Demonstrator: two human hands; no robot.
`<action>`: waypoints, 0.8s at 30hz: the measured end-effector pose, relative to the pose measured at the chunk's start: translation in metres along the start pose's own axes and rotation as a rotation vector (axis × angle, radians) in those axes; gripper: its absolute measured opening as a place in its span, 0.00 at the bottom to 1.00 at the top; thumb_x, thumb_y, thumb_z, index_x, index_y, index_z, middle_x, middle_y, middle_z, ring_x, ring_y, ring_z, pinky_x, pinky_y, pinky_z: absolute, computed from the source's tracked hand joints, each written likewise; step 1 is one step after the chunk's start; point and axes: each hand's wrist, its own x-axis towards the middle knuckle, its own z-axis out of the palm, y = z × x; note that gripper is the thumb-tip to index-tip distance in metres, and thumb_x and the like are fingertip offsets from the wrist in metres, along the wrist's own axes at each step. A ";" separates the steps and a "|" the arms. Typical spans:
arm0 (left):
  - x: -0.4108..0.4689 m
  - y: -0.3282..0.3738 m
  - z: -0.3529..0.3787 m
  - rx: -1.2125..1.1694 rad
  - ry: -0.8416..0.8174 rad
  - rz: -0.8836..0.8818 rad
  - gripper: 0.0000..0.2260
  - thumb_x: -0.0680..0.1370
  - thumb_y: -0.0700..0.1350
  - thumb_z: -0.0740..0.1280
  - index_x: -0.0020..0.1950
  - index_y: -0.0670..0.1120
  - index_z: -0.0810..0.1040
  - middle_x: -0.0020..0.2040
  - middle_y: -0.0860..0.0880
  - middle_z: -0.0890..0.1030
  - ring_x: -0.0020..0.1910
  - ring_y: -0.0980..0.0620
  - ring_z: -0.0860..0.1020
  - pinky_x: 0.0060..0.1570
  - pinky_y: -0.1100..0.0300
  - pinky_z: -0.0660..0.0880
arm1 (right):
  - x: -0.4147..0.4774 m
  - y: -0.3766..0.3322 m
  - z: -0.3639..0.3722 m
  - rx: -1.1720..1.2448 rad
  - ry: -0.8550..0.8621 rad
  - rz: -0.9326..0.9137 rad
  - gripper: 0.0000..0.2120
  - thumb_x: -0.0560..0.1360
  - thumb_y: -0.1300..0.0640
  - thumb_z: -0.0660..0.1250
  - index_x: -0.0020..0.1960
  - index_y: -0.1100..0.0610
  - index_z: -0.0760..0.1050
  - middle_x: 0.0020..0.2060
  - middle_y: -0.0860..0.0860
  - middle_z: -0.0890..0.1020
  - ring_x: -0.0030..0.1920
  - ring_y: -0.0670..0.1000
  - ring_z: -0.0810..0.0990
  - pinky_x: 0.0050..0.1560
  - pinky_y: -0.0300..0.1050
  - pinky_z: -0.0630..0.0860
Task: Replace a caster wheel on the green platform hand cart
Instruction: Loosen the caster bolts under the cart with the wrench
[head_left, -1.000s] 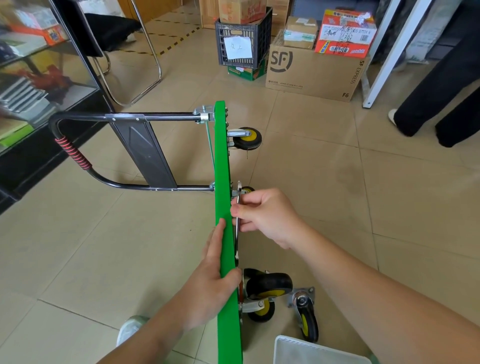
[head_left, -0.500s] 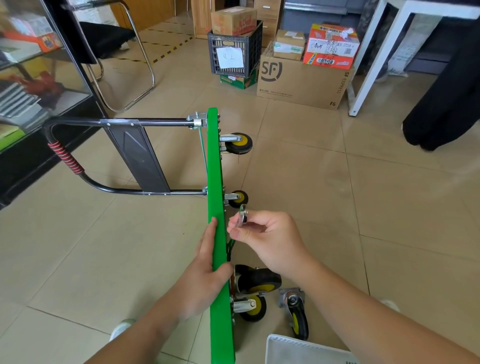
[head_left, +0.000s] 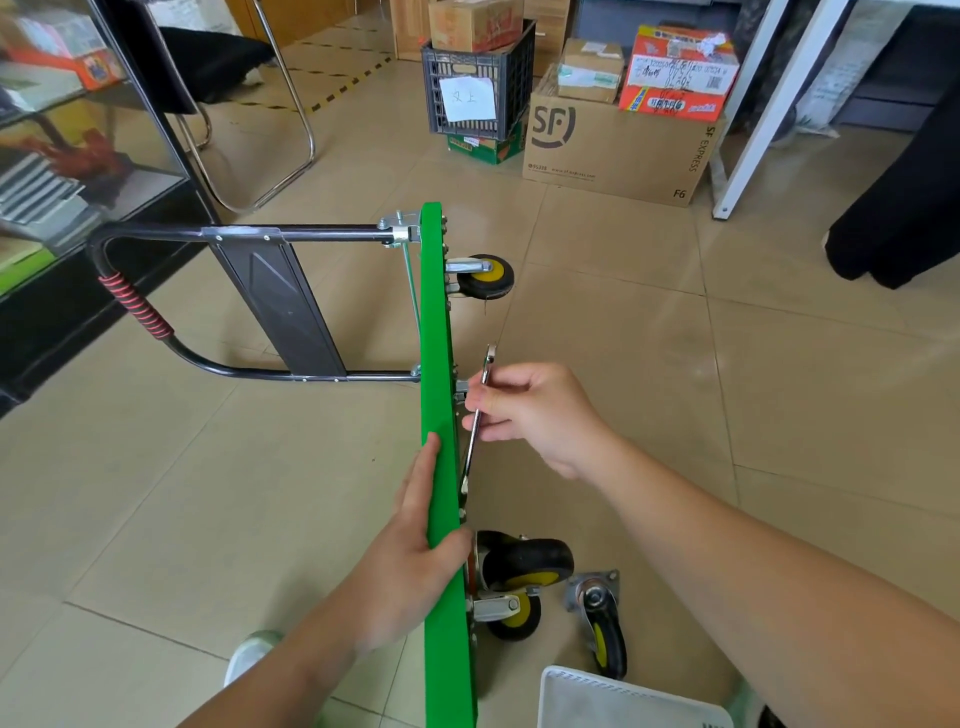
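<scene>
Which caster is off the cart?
The loose caster lying on the floor at bottom right; the other casters sit mounted on the green platform.

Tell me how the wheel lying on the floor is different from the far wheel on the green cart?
The floor wheel lies loose, apart from the cart; the far wheel is fixed to the cart. The floor wheel rests on the tiles; the far wheel sticks out sideways. Both have black tyres, yellow middles and silver brackets.

Beige tiled floor (head_left: 675, 395) — glass cabinet (head_left: 78, 156) at left, cardboard boxes (head_left: 618, 150) and white table leg (head_left: 753, 109) behind
</scene>
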 end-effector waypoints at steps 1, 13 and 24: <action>0.000 0.000 0.000 0.001 -0.001 0.000 0.41 0.82 0.45 0.65 0.77 0.73 0.38 0.80 0.67 0.49 0.76 0.68 0.56 0.72 0.67 0.56 | 0.004 0.001 0.000 0.003 -0.011 0.028 0.04 0.77 0.63 0.71 0.48 0.56 0.82 0.38 0.51 0.87 0.40 0.53 0.87 0.42 0.45 0.83; 0.000 0.002 0.001 0.001 -0.009 -0.002 0.41 0.82 0.44 0.64 0.77 0.73 0.38 0.80 0.68 0.46 0.77 0.69 0.51 0.75 0.65 0.53 | 0.021 0.016 0.008 0.042 -0.059 0.193 0.13 0.76 0.63 0.72 0.59 0.68 0.80 0.44 0.59 0.86 0.42 0.57 0.87 0.43 0.49 0.84; 0.001 0.007 0.001 0.013 -0.005 -0.006 0.41 0.80 0.47 0.65 0.77 0.72 0.38 0.81 0.65 0.47 0.79 0.65 0.52 0.80 0.54 0.55 | -0.029 -0.003 0.017 -0.060 -0.002 -0.012 0.07 0.75 0.62 0.74 0.47 0.51 0.83 0.43 0.52 0.87 0.45 0.49 0.86 0.48 0.44 0.84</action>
